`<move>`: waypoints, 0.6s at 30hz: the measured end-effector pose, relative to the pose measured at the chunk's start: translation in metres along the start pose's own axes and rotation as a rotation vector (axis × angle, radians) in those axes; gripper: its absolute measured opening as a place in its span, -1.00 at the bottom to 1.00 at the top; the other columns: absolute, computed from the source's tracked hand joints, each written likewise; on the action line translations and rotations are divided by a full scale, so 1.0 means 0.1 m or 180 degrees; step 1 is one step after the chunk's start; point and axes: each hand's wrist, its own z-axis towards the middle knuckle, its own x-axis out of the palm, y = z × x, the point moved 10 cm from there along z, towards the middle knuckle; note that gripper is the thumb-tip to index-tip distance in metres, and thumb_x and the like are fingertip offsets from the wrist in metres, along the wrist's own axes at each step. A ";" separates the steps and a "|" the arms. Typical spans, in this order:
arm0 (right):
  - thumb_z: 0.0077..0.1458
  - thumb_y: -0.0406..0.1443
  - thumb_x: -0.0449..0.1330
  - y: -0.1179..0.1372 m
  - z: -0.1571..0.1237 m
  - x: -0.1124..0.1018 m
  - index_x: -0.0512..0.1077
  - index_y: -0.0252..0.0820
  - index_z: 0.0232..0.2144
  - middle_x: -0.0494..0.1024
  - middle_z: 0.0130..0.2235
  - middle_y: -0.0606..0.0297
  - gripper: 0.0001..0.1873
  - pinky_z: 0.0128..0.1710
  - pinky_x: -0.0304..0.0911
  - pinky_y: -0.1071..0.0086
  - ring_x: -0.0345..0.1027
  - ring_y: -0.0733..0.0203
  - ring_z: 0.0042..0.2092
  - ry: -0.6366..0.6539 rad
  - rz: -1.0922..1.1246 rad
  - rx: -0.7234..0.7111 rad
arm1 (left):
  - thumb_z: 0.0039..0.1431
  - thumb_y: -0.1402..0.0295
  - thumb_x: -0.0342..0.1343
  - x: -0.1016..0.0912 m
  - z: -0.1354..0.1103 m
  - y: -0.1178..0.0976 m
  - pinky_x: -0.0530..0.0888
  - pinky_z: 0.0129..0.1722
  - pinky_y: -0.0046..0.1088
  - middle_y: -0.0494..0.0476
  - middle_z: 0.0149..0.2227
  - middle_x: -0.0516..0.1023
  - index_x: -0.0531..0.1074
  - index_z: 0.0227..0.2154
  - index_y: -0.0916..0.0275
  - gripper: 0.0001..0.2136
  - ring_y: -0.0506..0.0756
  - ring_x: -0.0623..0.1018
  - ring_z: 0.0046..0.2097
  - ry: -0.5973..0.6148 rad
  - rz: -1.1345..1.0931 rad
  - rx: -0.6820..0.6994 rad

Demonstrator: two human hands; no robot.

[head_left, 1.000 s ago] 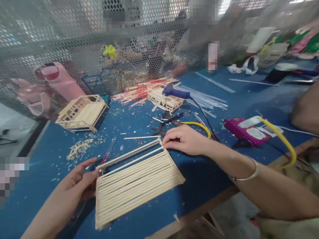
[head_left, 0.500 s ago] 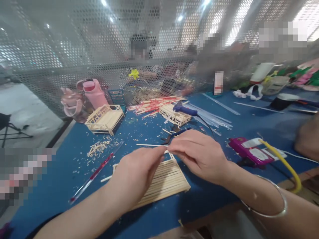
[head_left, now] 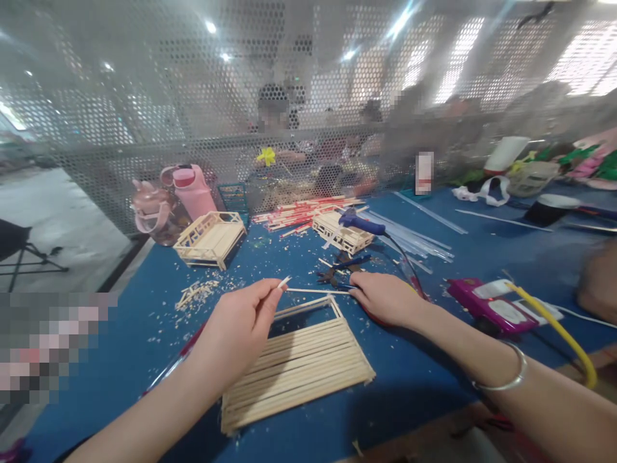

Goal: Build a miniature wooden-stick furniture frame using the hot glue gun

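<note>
A slatted wooden panel (head_left: 308, 363) is laid flat on the blue tabletop (head_left: 409, 382), partly beneath the left hand (head_left: 245, 321). Its long axis, like that of its slats, is run from left to right, with the right end angled slightly away. An open gap is left inside the frame along the far edge; the far left corner is hidden. A pale stick (head_left: 285, 281) is pinched between the left thumb and fingers, its visible tip pointed up and to the right. The right hand (head_left: 388, 299) is lowered with fingers curled beside the pliers (head_left: 330, 277); whether anything is gripped by it cannot be told. Beyond the panel, a thin loose stick (head_left: 318, 291) is laid crosswise, its right end near the right fingertips. Farther out, a blue glue gun (head_left: 362, 223) is placed at a small stick-built model (head_left: 342, 236), and a railed wooden model (head_left: 212, 241) is set near a pink bottle (head_left: 195, 196).
</note>
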 end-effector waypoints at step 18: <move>-0.02 -0.23 0.23 0.26 -0.66 -1.01 0.37 -0.10 -0.41 0.48 -0.32 0.31 -0.88 -0.33 0.36 0.42 0.40 0.25 -0.30 -0.1462 0.3668 -0.0718 | 0.31 0.32 -0.11 0.07 0.11 -0.85 0.44 -0.09 -0.31 0.12 -0.30 0.55 0.49 -0.38 0.20 -0.72 0.11 0.51 -0.12 0.0591 -0.0841 0.1147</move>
